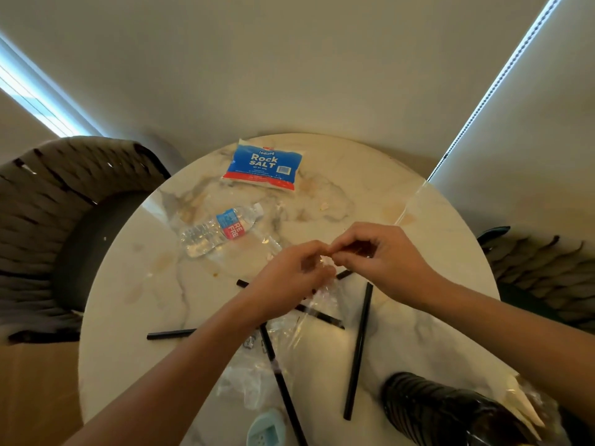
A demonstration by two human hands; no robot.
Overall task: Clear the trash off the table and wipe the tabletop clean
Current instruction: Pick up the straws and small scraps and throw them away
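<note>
**Both hands gathering clear plastic over a littered round table**

You are looking down at a round marble-patterned table (402,201), stained with brownish smears. Take the empty water bottle (222,231) as your landmark: it lies on its side toward the table's left-middle. Beyond it, near the far edge, lies a blue bag of rock salt (264,164). Nearer you than the bottle, your left hand (289,275) and right hand (383,255) meet fingertip to fingertip, both sets of fingers curled and pinching a piece of clear plastic wrap (325,297) that trails down toward the table. Around and below the hands, on your side of the bottle, several black straws (359,349) lie scattered, some crossing each other. More crumpled clear plastic (248,378) lies closer to you, beside a pale blue object (265,428) at the near edge (cut off by the frame, so I cannot tell what it is). A stack of black cups (428,403) lies on its side toward your right.

The step in hand looks like bunching the wrap into a ball. Roll it tight between both hands so it stays compact, and lift it free of the straws before pulling, as thin film will likely drag them along. Wiping should wait until the litter is gone.
</note>
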